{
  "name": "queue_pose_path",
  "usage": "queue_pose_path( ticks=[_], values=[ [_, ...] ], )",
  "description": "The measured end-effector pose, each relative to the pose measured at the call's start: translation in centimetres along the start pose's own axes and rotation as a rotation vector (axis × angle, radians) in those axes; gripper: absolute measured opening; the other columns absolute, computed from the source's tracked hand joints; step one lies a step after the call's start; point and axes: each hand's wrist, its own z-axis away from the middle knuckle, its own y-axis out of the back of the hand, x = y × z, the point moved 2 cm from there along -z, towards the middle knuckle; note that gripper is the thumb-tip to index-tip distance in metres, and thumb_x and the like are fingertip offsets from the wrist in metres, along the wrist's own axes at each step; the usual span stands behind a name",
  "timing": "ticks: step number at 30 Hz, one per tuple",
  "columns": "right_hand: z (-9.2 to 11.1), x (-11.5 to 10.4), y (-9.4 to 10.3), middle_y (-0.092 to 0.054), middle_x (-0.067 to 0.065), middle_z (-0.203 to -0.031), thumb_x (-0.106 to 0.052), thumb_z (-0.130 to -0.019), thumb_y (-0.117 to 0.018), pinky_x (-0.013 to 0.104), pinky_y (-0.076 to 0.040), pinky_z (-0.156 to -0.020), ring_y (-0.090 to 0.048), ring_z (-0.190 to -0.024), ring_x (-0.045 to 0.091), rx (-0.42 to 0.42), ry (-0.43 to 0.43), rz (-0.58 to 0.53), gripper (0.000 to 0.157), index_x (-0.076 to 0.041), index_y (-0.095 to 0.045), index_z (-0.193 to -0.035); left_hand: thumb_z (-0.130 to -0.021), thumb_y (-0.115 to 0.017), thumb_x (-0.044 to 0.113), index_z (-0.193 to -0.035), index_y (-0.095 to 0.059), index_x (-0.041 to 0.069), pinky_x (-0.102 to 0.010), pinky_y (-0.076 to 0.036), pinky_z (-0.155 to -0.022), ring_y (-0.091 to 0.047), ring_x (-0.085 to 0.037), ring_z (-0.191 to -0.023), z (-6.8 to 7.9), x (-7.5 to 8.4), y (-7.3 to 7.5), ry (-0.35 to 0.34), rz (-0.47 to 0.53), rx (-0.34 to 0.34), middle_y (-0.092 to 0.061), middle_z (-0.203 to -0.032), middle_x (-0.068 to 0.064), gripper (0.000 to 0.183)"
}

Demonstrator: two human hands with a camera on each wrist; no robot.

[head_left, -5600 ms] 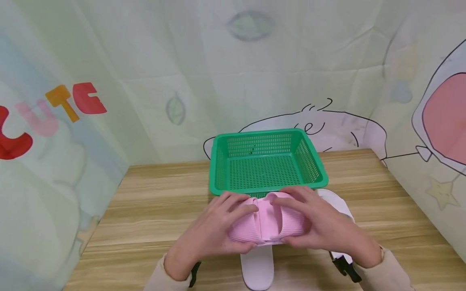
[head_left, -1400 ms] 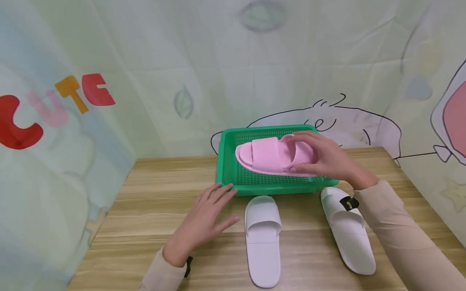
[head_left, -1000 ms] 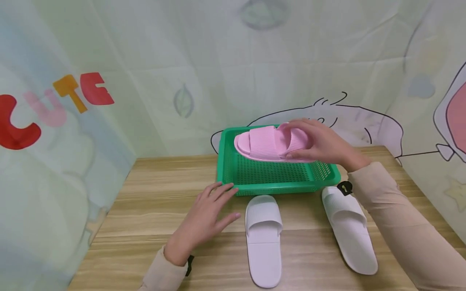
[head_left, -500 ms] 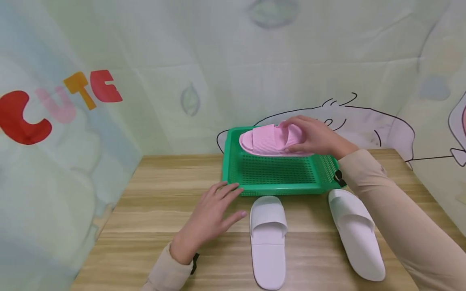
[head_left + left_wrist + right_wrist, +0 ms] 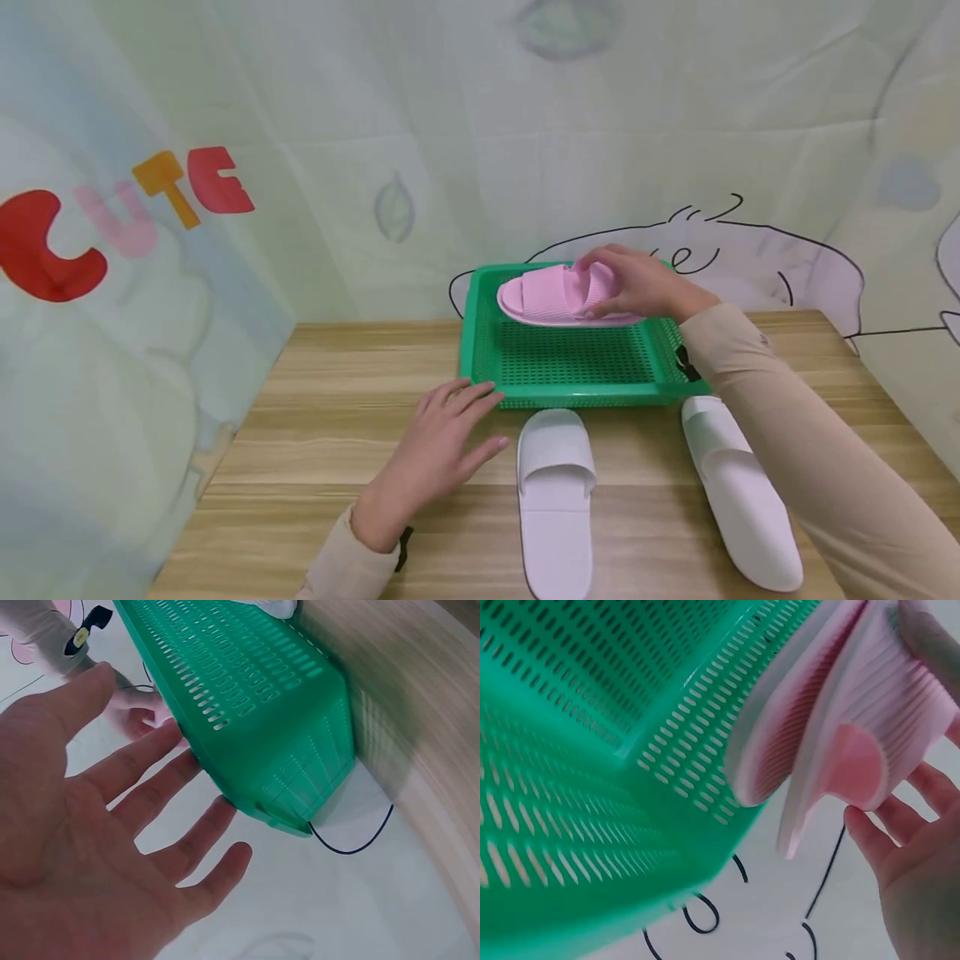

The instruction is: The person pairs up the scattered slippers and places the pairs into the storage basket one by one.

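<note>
My right hand grips a pair of pink slippers by one end, holding them over the back part of a green plastic basket. In the right wrist view the pink slippers are fitted together, one sole against the other's strap side, beside the basket wall. Thumb and fingers pinch the ribbed strap. My left hand is spread with relaxed fingers, its fingertips at the basket's near left corner; the left wrist view shows those fingertips touching the rim.
Two white slippers lie on the wooden table: one white slipper in front of the basket, another white slipper at the right, partly under my right sleeve. A printed curtain hangs behind and along the sides.
Earlier both hands gripped the pink slippers in front of the basket. My left hand has let go and moved to the rim; my right hand has carried them over the basket and lifted them slightly.
</note>
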Motion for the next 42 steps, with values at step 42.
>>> queue_pose_path(
  ticks=[42],
  values=[
    [-0.8,4.4,-6.4,-0.051,0.024,-0.147,-0.014,-0.081,-0.093,0.066,-0.039,-0.117,-0.046,-0.134,0.044,-0.197,-0.208,-0.106,0.071,-0.006,-0.054,-0.139,-0.101,-0.073,0.034,-0.147,-0.062,0.007,-0.069,-0.034,-0.119,-0.043,-0.048,-0.148,-0.1,0.4,0.3,0.016,0.002,-0.031,-0.055,-0.157,-0.015,0.055]
  ],
)
